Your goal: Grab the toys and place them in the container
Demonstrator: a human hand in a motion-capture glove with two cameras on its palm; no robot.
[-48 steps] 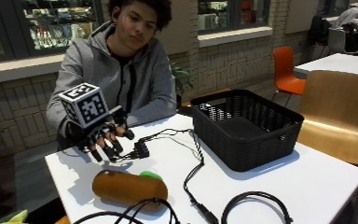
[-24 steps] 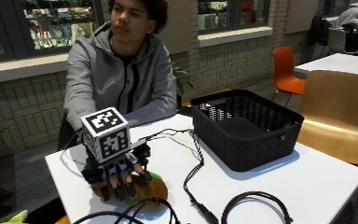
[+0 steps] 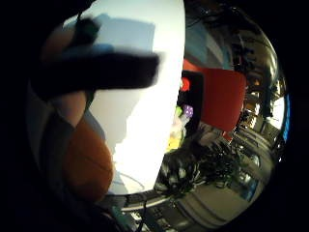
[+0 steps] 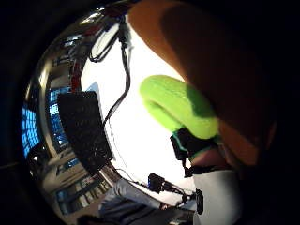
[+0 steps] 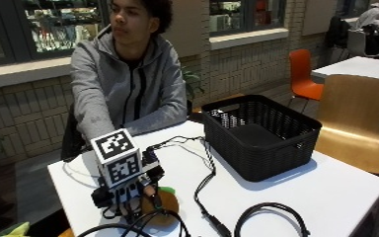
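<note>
In the outside view my gloved right hand [image 5: 133, 190] sits on top of an orange-brown stuffed toy [image 5: 167, 210] near the white table's [image 5: 321, 187] front left. My fingers [image 5: 145, 196] curl down over the toy. A bright green part of the toy [image 5: 168, 189] shows beside the hand. The thumb side palm view is filled by the orange toy [image 4: 211, 70] and its green part [image 4: 180, 105]. In the little finger side view the toy [image 3: 84, 159] lies under a black gloved finger [image 3: 96, 70]. The black basket [image 5: 268, 153] stands empty to the right.
Black cables [image 5: 206, 163] run across the table from the hand, with a cable loop [image 5: 268, 217] near the front edge. A wooden chair [image 5: 357, 118] stands behind the basket, an orange chair [image 5: 304, 74] farther back. The person's other sleeve [image 5: 157, 123] rests at the table's far edge.
My hand came down from above the table's left part onto the orange toy and has closed its fingers over it. The basket has stayed put.
</note>
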